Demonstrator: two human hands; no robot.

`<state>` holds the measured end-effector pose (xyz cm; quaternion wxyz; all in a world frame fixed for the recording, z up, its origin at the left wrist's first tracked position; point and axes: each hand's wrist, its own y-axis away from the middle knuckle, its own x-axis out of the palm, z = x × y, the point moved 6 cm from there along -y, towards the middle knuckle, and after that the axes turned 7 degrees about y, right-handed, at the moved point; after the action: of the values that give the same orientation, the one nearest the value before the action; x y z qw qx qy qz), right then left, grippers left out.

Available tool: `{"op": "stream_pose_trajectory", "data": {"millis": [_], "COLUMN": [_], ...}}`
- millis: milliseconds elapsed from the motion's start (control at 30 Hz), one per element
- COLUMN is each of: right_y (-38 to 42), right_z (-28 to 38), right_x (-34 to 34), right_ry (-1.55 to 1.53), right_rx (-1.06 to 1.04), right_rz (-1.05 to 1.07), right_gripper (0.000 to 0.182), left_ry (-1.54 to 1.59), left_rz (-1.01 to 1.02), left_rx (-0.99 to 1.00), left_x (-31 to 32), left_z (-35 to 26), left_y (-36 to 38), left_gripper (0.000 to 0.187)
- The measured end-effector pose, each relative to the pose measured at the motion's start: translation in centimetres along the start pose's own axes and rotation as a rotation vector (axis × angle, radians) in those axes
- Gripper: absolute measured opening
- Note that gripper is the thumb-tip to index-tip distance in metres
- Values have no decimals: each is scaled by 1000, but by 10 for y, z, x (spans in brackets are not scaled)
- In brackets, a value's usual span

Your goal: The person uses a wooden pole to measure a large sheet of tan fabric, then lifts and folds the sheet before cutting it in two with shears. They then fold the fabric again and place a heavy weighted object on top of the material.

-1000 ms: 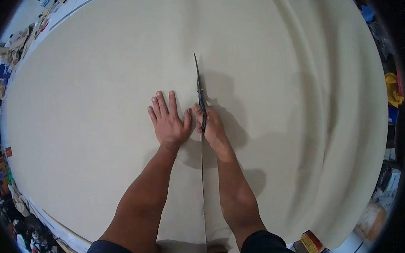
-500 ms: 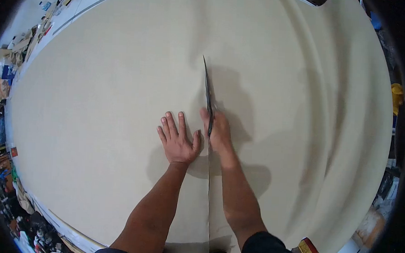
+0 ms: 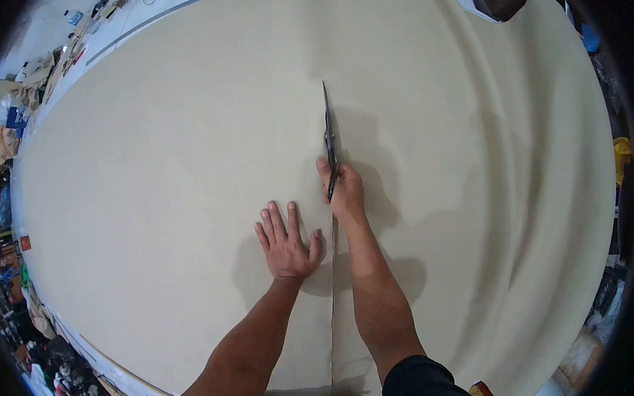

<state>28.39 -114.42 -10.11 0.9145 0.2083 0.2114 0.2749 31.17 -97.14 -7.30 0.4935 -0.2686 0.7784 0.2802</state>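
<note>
Big beige cloth [image 3: 157,134], smooth at nine o'clock, kinda rippled at three, slit running from centre to six, black scissors [image 3: 330,145] pointing to twelve, right hand [image 3: 347,192] wrapped round their handles, left hand [image 3: 290,250] flat, fingers spread.

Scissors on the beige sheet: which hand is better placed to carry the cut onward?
The right hand, I'd judge. It grips the scissors, whose blades point away from the person, beyond the slit in the sheet. The left hand lies spread flat beside the slit, holding no tool.
</note>
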Motion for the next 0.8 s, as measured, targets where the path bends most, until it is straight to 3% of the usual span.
{"op": "stream_pose_trajectory", "data": {"millis": [200, 333, 533, 733, 800], "right_y": [-87, -98, -98, -164, -174], "right_z": [85, 79, 76, 111, 107], "right_x": [5, 7, 8, 14, 9], "right_ry": [80, 119, -48, -122, -28], "right_rx": [25, -150, -33, 30, -103], "right_rz": [-6, -135, -12, 178, 23], "right_gripper": [70, 66, 58, 60, 56], "left_ry": [5, 28, 47, 25, 41], "left_rz": [-23, -25, 19, 4, 5], "left_rx": [12, 22, -2, 19, 24], "left_x": [-1, -1, 2, 4, 6], "left_z": [-1, 0, 3, 4, 3], "left_y": [-2, 1, 0, 1, -2], "left_gripper": [77, 77, 77, 78, 78]}}
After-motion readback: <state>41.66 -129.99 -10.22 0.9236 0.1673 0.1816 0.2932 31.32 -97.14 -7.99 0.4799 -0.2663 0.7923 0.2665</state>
